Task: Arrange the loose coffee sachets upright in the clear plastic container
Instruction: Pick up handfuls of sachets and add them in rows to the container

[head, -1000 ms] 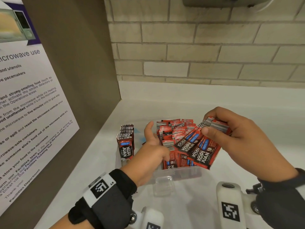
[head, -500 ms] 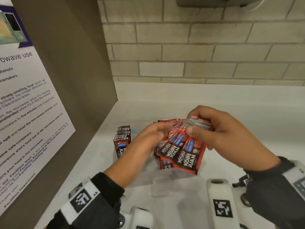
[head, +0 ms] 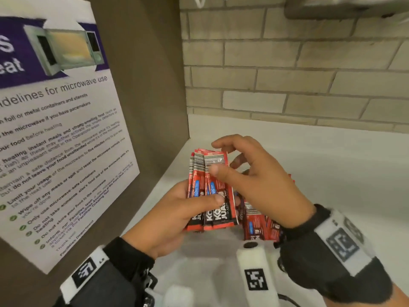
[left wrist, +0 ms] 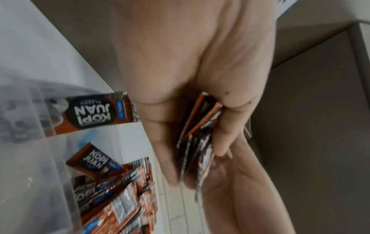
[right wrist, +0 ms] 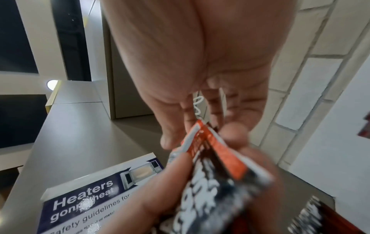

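Note:
Both my hands hold a squared bundle of red and black coffee sachets point(head: 210, 189) upright above the clear plastic container point(head: 199, 247). My left hand point(head: 194, 207) grips the lower half, with its thumb across the front. My right hand point(head: 223, 170) pinches the barcode end at the top, thumb in front and fingers behind. More sachets point(head: 259, 224) lie heaped in the container's right part. The left wrist view shows the bundle point(left wrist: 200, 134) edge-on in my left hand point(left wrist: 180, 79), the container wall point(left wrist: 30, 150) and the heaped sachets point(left wrist: 112, 197). In the right wrist view, blurred, my right hand point(right wrist: 200, 71) is at the bundle's top point(right wrist: 216, 174).
The container stands on a white counter point(head: 332, 173) in a corner. A brown cabinet panel with a microwave poster point(head: 55, 151) is close on the left. A brick wall point(head: 287, 85) runs behind. A white wrist mount point(head: 254, 273) sits low in the head view.
The sachets fanned out in my right hand are now gathered into a straight upright bundle. My left hand has come up and gripped its lower half. Both hands moved left.

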